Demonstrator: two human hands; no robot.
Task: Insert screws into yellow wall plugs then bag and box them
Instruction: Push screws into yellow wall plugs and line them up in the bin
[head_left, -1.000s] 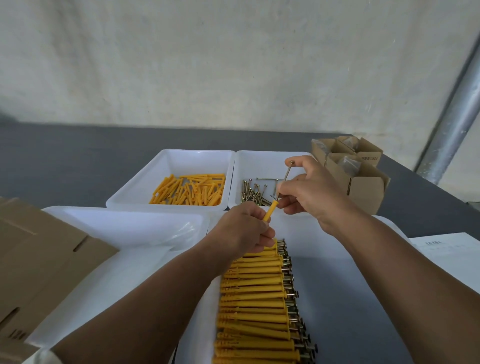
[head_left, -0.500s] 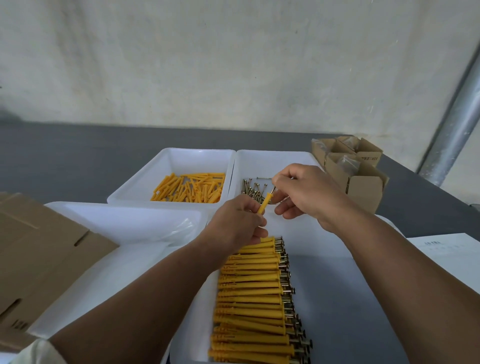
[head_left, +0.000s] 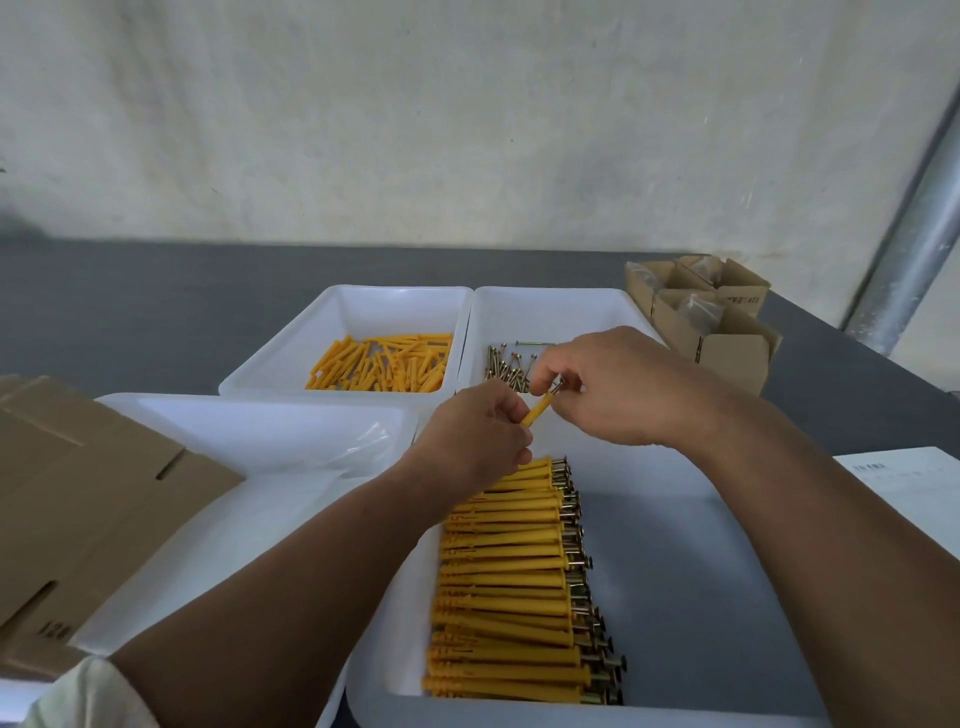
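Note:
My left hand (head_left: 475, 434) grips a yellow wall plug (head_left: 538, 410) that points up and to the right. My right hand (head_left: 618, 387) pinches the head of a screw (head_left: 557, 387) sunk almost fully into that plug. Both hands hover over the far end of the near white tray (head_left: 701, 597), where a long row of finished plugs with screws (head_left: 511, 582) lies. Loose yellow plugs (head_left: 382, 364) fill the far left tray (head_left: 291, 358). Loose screws (head_left: 506, 364) lie in the far right tray (head_left: 550, 306).
A white tray (head_left: 249, 421) holding clear plastic bags (head_left: 371, 441) stands at the left. Flat brown cardboard (head_left: 78, 493) lies over its left side. Small open cardboard boxes (head_left: 706, 317) sit at the far right, a white paper sheet (head_left: 914, 488) at the right edge, a metal pole (head_left: 914, 228) behind.
The screw, first held high above the plug, has gone down into it until only its head shows. Both hands have drawn closer together.

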